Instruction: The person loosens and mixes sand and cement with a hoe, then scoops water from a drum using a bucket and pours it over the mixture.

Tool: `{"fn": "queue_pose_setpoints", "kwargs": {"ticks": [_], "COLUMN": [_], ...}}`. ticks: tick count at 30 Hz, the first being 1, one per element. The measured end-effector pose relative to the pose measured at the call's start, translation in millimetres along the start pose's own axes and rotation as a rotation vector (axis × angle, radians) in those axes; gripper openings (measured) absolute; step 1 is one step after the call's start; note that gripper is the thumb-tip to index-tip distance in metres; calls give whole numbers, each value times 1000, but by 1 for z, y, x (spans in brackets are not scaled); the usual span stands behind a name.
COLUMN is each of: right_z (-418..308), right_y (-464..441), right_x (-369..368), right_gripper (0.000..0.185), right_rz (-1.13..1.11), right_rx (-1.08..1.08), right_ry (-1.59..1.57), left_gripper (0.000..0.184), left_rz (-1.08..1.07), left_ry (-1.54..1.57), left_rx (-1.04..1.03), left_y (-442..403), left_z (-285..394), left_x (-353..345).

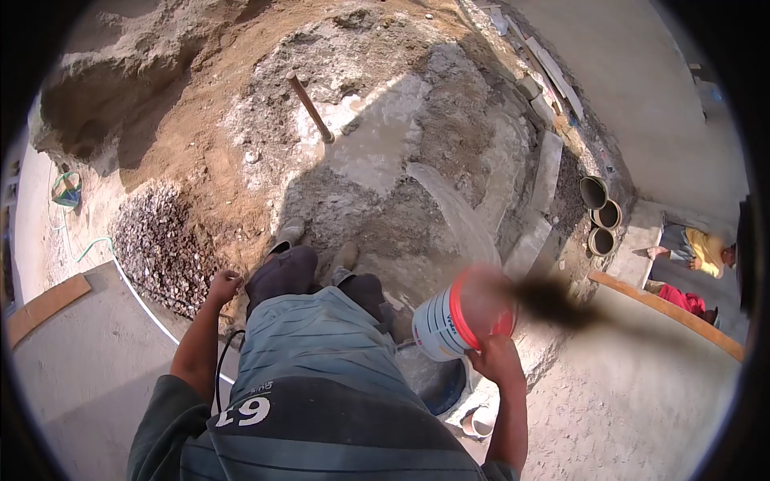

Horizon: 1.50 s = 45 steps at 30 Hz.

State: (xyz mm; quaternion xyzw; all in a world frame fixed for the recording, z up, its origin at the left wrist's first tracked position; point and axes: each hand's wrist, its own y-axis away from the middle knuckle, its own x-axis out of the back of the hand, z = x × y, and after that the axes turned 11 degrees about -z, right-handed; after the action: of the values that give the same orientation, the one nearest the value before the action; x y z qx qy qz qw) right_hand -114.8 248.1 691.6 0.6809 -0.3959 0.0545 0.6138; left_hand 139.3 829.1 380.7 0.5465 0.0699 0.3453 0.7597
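Beside the striped shirt (333,330), the right hand (496,359) clasps a tipped white bucket (437,327) by its red rim (459,309), at the person's right; the left hand (225,284) curls, contents unclear. The bucket seems stiff, probably light once drained, slick when wet; rim plus base should suit. Beyond, water (455,207) arcs over wet ground (377,144).
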Motion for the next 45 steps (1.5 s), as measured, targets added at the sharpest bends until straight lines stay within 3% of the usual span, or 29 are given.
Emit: {"fn": "queue_pose_setpoints", "kwargs": {"ticks": [16, 22, 32, 45], "right_z": [17, 12, 31, 55], "right_y": [-17, -10, -11, -20], "right_x": [-1, 9, 30, 101], "right_gripper": [38, 38, 42, 45], "right_rz": [-46, 11, 253, 199], "right_rx": [-47, -84, 29, -167], "right_ry": [-7, -48, 35, -15], "left_gripper": [30, 30, 31, 33], "left_rz": [26, 0, 30, 54], "left_ry": [109, 105, 114, 163], "left_rx": [-14, -24, -27, -28], "left_y": [-8, -16, -13, -6], "left_z": [27, 35, 41, 29], "left_x": [1, 7, 5, -3]}}
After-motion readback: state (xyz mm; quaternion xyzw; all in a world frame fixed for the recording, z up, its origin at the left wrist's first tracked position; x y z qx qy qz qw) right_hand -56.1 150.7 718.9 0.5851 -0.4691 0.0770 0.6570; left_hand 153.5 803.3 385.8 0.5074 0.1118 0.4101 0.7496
